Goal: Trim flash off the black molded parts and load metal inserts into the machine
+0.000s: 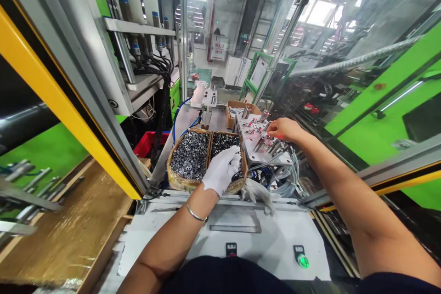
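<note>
My left hand (pixel 222 172), in a white glove, is over the near end of a cardboard box of small dark metal parts (pixel 223 141). Its fingers are curled together, and what lies in them is hidden. To its left stands a second box, filled with small silvery ring-shaped parts (pixel 190 155). My bare right hand (pixel 284 128) reaches over a metal fixture plate (pixel 253 124) set with upright pins and cylinders. Thumb and fingertips pinch together beside a pin; anything between them is too small to make out.
A crumpled light glove (pixel 258 193) lies at the panel's back edge by coiled clear hoses (pixel 291 179). Behind the fixture is another cardboard box (pixel 232 119). A lit green button (pixel 303 261) sits on the front panel. A yellow-edged frame (pixel 69 101) rises at left.
</note>
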{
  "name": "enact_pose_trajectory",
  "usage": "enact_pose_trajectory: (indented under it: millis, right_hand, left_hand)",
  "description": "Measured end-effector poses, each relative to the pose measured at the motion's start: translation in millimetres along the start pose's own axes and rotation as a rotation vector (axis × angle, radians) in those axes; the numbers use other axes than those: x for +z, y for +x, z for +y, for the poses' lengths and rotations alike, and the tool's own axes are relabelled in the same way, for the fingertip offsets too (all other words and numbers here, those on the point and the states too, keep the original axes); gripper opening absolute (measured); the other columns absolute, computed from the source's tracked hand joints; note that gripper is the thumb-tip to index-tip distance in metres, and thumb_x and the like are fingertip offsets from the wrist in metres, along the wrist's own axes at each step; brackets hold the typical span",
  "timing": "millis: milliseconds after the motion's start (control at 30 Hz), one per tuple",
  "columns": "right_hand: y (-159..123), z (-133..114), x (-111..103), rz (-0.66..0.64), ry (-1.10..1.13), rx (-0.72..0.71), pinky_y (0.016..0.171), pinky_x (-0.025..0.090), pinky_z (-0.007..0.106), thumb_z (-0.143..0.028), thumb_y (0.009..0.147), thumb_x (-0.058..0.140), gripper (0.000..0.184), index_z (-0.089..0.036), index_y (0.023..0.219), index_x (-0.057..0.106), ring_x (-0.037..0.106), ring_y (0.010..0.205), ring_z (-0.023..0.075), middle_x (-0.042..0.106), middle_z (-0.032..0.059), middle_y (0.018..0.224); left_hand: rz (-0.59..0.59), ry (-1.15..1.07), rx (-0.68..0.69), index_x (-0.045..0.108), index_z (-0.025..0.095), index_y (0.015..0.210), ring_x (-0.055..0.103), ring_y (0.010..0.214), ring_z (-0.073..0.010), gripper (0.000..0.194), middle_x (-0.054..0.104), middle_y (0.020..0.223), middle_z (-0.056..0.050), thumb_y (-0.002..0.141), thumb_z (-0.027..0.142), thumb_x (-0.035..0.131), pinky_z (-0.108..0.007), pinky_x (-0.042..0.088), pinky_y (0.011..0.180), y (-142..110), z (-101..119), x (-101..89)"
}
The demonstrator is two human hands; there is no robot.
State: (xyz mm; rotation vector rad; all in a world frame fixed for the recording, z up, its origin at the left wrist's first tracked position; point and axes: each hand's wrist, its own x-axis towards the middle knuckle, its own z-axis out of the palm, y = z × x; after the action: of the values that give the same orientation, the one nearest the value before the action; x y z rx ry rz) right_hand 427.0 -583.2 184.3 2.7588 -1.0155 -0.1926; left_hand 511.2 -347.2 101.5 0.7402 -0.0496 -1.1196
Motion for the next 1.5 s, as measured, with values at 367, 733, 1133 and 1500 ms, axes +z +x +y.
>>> enact_pose_trajectory:
  millis: [367,733,1133,1500]
  right_hand:
    - [-2.7,6.9,-2.3,-0.01,0.029,-0.153,0.077,0.049,0.024,-0.026,0.083,0.058,0.021,-0.023,0.088,0.079,0.068,0.097,0.02,0.076,0.0031,0.104]
    - [-73.6,-79.4,-16.6,0.279,0.392,-0.881,0.084,0.048,0.035,-0.033,0.093,0.055,0.028,-0.017,0.09,0.077,0.065,0.081,0.0183,0.075,0.0084,0.084]
    - [11.0,27.5,-24.1,-0.3,0.216,-0.322,0.068,0.048,0.026,-0.046,0.071,0.067,0.03,-0.021,0.079,0.081,0.067,0.075,0.0202,0.076,0.0011,0.075]
    - [17.7,21.8,-6.1,-0.441,0.344,-0.301,0.057,0.043,0.021,-0.036,0.07,0.07,0.024,-0.015,0.077,0.081,0.061,0.063,0.0147,0.074,0.0017,0.067]
  left_hand:
    - [-0.008,-0.055,0.024,0.064,0.012,0.081,0.063,0.064,-0.0063,0.007,0.067,0.073,-0.003,0.081,0.015,0.07,-0.015,0.049,0.061,6.0,-6.0,-2.1]
    - [-0.046,0.297,0.28,0.04,0.02,0.055,0.028,0.037,-0.0028,0.064,0.036,0.042,0.009,0.061,0.077,0.068,-0.018,0.02,0.037,7.2,-14.3,14.7]
    - [0.039,1.497,0.83,0.058,0.011,0.131,0.04,0.141,-0.0308,0.044,0.049,0.148,-0.018,0.089,0.024,0.054,-0.05,0.029,0.118,12.3,-13.6,-18.9]
    - [0.197,1.082,1.003,0.063,0.018,0.122,0.05,0.134,-0.0215,0.032,0.06,0.137,-0.012,0.092,0.025,0.053,-0.041,0.033,0.119,-38.3,7.6,-47.1]
